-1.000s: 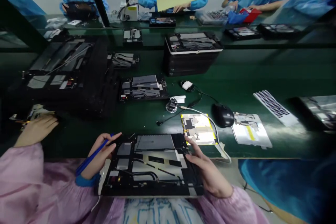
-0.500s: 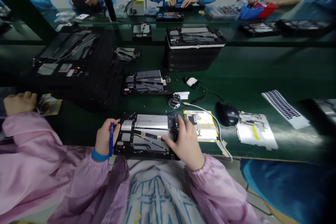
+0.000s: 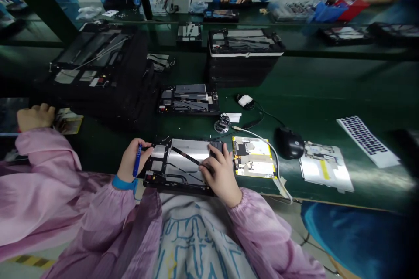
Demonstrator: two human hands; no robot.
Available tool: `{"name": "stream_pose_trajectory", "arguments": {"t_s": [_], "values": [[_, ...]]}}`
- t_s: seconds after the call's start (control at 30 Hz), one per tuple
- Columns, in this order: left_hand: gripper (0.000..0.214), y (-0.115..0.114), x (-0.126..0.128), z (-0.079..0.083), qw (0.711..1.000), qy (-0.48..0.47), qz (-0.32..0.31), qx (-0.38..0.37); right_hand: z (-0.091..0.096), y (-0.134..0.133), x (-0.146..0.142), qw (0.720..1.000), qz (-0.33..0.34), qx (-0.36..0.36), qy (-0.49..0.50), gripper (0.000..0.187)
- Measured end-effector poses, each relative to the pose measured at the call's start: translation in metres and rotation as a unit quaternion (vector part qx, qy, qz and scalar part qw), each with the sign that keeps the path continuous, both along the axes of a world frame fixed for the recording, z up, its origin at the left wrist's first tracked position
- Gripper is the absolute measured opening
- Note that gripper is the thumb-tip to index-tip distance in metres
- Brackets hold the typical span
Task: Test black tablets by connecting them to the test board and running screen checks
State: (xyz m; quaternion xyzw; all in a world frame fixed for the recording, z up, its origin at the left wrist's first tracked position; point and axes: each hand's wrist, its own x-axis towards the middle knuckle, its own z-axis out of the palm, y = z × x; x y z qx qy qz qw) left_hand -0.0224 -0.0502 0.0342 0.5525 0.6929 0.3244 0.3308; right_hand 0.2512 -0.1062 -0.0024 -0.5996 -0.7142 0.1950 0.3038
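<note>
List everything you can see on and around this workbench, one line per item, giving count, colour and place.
opened tablet: one, black and silver, table's near edge
pen: one, blue, in the left hand
second tablet: one, black, behind the first
tablet stack: one, black, mid-table
circuit board: one, yellow-edged, right of the opened tablet
mouse: one, black, right of the circuit board
white sheet: one, right of the mouse
keypad sheet: one, white with dark keys, far right
table: one, green
co-worker's hand: one, pink sleeve, far left
left hand: fingers around the pen
right hand: resting on the opened tablet's right side
</note>
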Motion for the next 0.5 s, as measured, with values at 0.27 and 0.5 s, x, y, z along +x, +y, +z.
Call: {"name": "stream_pose_trajectory", "arguments": {"t_s": [0.27,0.5], "values": [[0.033,-0.006,0.009,0.022,0.995,-0.085,0.043,-0.007,0.004,0.001,0.017,0.977,0.135,0.011,0.163,0.012],[0.035,-0.009,0.019,0.042,0.99,-0.141,0.032,0.007,0.036,0.01,0.052,0.937,0.303,0.003,0.176,0.042]]}}
